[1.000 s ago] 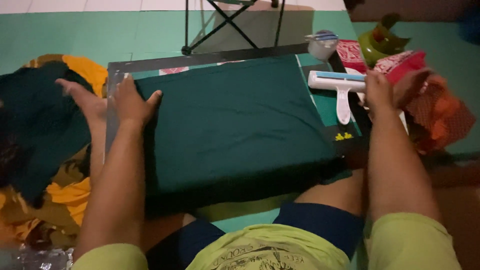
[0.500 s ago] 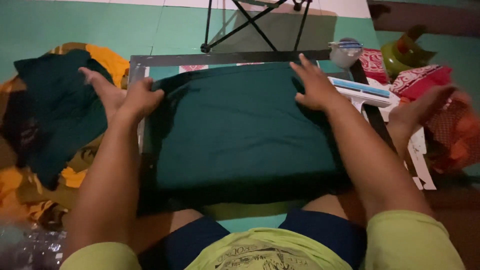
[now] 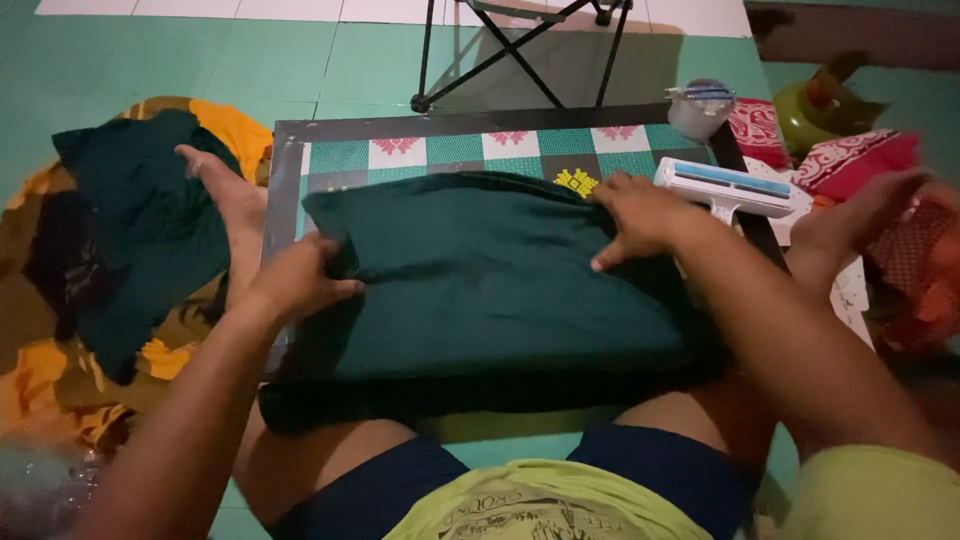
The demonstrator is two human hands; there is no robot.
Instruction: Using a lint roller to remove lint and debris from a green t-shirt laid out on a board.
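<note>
A person sits on a green tiled floor with a low board [image 3: 290, 150] across the lap. A dark green cloth [image 3: 480, 280] lies spread on the board. The left hand [image 3: 295, 280] rests open on the cloth's left edge, fingers flat. The right hand [image 3: 640, 215] presses open-palmed on its upper right part, just beside a white and blue lint roller [image 3: 725, 188]. To smooth well, both palms should stay flat and glide outward evenly, judging by the soft wrinkles between them.

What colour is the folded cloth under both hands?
Dark green folded cloth, plain, no pattern; seen in the head view.
</note>
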